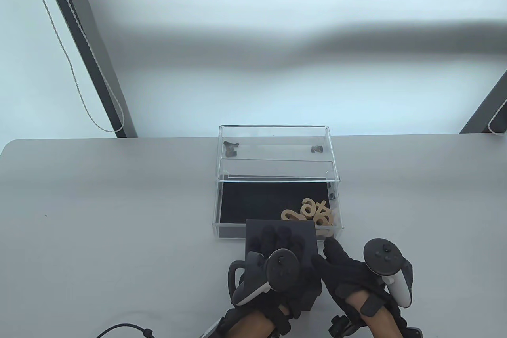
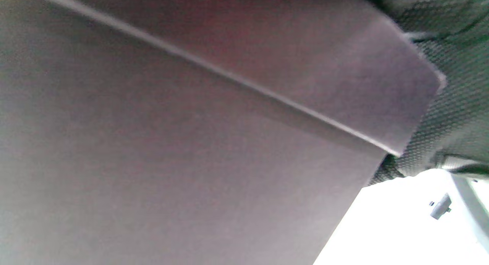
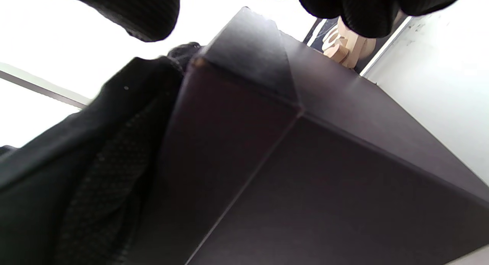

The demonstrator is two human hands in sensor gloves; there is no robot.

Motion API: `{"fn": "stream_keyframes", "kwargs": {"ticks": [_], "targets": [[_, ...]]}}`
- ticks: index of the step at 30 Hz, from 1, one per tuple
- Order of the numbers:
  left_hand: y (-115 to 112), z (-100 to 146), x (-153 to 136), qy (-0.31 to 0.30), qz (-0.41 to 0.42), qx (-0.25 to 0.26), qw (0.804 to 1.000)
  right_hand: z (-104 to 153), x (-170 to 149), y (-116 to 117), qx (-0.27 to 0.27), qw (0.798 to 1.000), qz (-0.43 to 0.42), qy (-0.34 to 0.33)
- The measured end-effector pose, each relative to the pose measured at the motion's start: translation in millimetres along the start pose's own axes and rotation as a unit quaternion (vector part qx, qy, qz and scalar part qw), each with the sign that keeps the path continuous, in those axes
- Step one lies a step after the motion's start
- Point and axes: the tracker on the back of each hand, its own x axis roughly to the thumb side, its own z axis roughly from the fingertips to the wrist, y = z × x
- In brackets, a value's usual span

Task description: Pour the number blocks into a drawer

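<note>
Table view: box [image 1: 283, 235] mouth toward drawer [image 1: 237, 203].

A bare lab-like setup – plain grey table [image 1: 99, 203], blank backdrop [image 1: 253, 37]

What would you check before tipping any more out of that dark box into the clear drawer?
1. Drawer pulled out of the clear case: ok.
2. Box mouth over the drawer: ok, its far edge overlaps the drawer's front rim.
3. Left hand grip on the box: ok, fingers lie across its top.
4. Right hand steadying the box: cannot tell; it sits beside the box's right side, contact unclear.
5. Number blocks landing inside: ok, piled in the drawer's front right corner.
6. Box emptied: cannot tell, its inside is hidden.
</note>
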Motion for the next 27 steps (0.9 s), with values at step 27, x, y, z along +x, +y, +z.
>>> {"fn": "stream_keyframes", "kwargs": {"ticks": [27], "targets": [[30, 51, -86, 0.055, -0.025, 0.043, 0.997, -3, -1, 13, 0.028, 1.0, 0.003, 0.01]]}}
